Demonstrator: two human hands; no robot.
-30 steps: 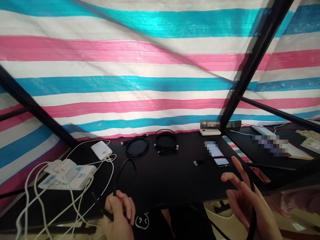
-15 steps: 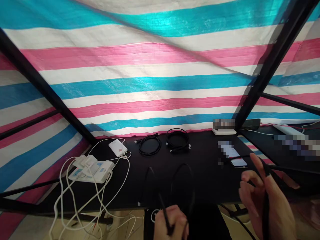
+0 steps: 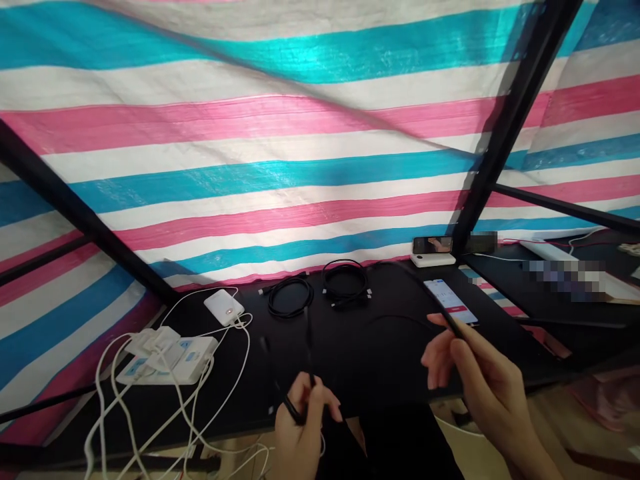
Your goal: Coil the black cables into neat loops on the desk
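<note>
My left hand (image 3: 303, 415), at the desk's front edge, is closed around a black cable (image 3: 293, 408). Blurred dark cable parts stick up above its fingers. To the right, my right hand (image 3: 477, 377) pinches another length of black cable (image 3: 447, 315) between thumb and fingers, just in front of a lit phone (image 3: 451, 301). That length arcs away over the desk, smeared by motion. Whether both hands hold one cable I cannot tell. Two coiled black cables, a left coil (image 3: 290, 313) and a right coil (image 3: 345, 262), lie side by side further back.
A white power strip (image 3: 200, 360) with plugs and tangled white cords stands at the left of the black desk (image 3: 360, 353), beside a white power bank (image 3: 223, 307). At the back right, a small screen (image 3: 433, 245) rests on a white device (image 3: 433, 260). Black frame bars flank the desk.
My right hand has moved left and inward, past the phone's near end. The cable loops above my left hand have swung out of shape. The view has turned slightly right.
</note>
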